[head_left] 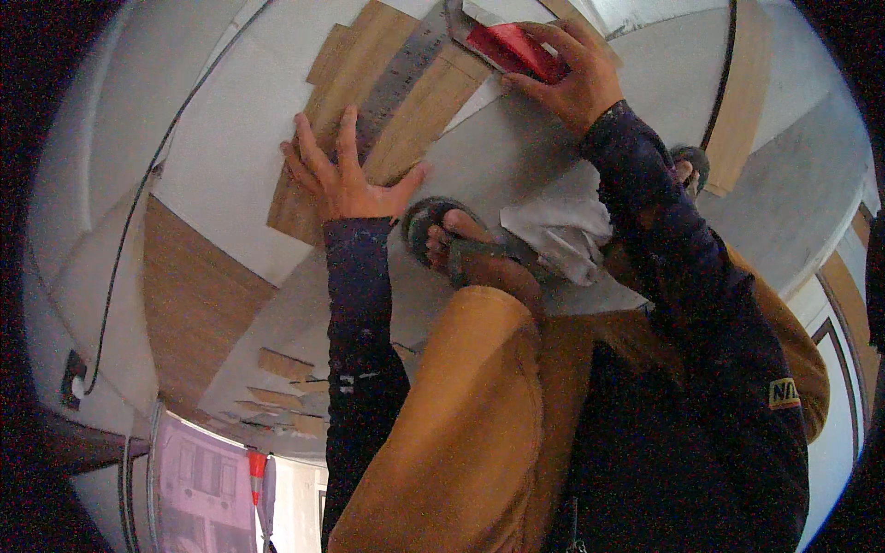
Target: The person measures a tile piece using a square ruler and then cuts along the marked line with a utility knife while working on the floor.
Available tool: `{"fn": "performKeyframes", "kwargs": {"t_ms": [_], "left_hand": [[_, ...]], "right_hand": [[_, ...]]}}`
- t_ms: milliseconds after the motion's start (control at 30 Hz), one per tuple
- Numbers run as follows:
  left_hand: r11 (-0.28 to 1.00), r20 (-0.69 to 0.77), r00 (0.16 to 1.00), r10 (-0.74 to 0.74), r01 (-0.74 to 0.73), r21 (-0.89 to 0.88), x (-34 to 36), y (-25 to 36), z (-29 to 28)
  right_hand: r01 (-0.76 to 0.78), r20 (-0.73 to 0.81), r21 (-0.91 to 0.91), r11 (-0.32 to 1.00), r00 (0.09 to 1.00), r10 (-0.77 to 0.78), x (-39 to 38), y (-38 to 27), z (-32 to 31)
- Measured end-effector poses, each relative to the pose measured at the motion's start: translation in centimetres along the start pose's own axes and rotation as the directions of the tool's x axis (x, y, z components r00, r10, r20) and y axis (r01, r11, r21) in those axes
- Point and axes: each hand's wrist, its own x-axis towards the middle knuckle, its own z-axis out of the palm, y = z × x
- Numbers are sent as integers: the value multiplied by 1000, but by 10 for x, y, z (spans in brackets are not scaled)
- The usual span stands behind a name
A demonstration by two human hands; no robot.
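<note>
A light brown wood plank lies on the white sheet at the top middle. Along it runs a grey metal ruler blade with marks on its face. My left hand lies over the plank and the blade's near end, fingers spread and holding nothing. At the blade's far end, my right hand is closed round a red-and-silver tool. Its exact kind is hard to make out, and my fingers cover part of it. Whether this tool and the blade are one piece I cannot tell.
My sandalled foot is just below the plank, beside a crumpled whitish cloth. A dark cable curves down the left. Laid wood flooring and several wood offcuts lie lower left. Another long plank is at the right.
</note>
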Motion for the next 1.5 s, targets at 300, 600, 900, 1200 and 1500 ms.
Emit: {"fn": "performKeyframes", "kwargs": {"t_ms": [300,600,900,1200,1500], "left_hand": [[1000,-71,997,-12,13,7,4,5,13],[983,-154,980,-126,144,116,14,34,29],[972,-158,968,-196,213,98,13,37,32],[968,-102,970,-222,232,95,14,33,25],[853,216,873,437,-479,207,121,-14,-9]], "right_hand": [[42,234,52,998,971,-54,55,-5,-14],[-57,341,17,998,939,48,81,-9,-32],[-16,366,10,1000,930,11,87,-3,-31],[-15,412,-28,1000,911,25,85,-1,-30],[15,422,20,1000,906,-22,90,5,-36]]}}
